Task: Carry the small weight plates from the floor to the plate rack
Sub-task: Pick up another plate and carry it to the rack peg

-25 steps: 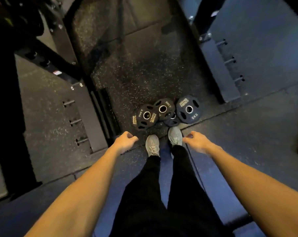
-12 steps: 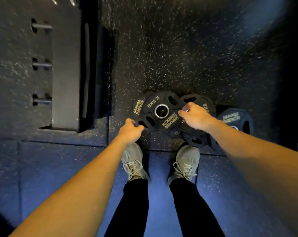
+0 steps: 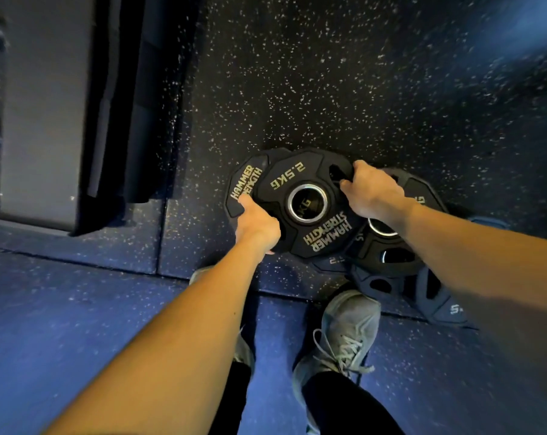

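Both hands are down on the pile. The top plate (image 3: 303, 202), black and marked 2.5KG, sits over a second plate (image 3: 244, 183) that peeks out on its left side. The left hand (image 3: 258, 222) has its grip clenched on the near-left edge of that top plate, fingers tucked under the rim. The right hand (image 3: 371, 191) is grasping the far-right edge, fingers hooked into a cut-out handle slot. More plates (image 3: 388, 255) lie overlapped just beside it on the right, one partly under the right forearm, all on the speckled rubber floor (image 3: 328, 73). A grey shoe (image 3: 344, 328) stands just short of the pile.
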Demonstrator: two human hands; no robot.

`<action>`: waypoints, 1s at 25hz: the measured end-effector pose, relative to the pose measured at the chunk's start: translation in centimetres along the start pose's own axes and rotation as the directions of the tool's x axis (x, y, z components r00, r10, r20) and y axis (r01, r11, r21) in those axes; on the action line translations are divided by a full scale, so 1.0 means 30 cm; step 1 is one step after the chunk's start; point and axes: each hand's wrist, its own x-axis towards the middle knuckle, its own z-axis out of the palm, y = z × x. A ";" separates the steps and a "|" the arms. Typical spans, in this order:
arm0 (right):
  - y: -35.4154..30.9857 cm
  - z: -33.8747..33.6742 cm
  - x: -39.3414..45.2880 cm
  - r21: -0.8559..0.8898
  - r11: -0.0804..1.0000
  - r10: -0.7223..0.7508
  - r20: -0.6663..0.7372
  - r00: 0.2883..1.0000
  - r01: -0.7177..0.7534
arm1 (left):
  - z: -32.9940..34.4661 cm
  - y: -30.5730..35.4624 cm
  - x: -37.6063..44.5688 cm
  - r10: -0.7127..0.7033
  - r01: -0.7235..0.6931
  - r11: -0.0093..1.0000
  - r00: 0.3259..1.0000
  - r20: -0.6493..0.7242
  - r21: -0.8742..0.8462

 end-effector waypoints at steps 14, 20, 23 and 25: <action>-0.017 -0.376 -0.984 0.210 0.976 0.030 0.140 0.990 -0.059 | -0.453 0.007 -0.981 0.289 -0.288 0.938 0.957 0.022 0.193; -0.087 -0.696 -1.592 0.341 0.940 -0.006 0.036 0.999 -0.007 | -0.767 0.082 -1.648 0.313 -0.308 0.942 0.950 -0.018 0.130; -0.115 -0.794 -1.839 0.385 0.921 -0.054 -0.031 0.998 0.062 | -0.884 0.058 -1.897 0.315 -0.301 0.938 0.947 -0.068 0.170; -0.123 -0.813 -1.952 0.387 0.916 -0.086 -0.074 0.994 0.108 | -0.925 0.014 -2.010 0.350 -0.331 0.930 0.930 -0.109 0.161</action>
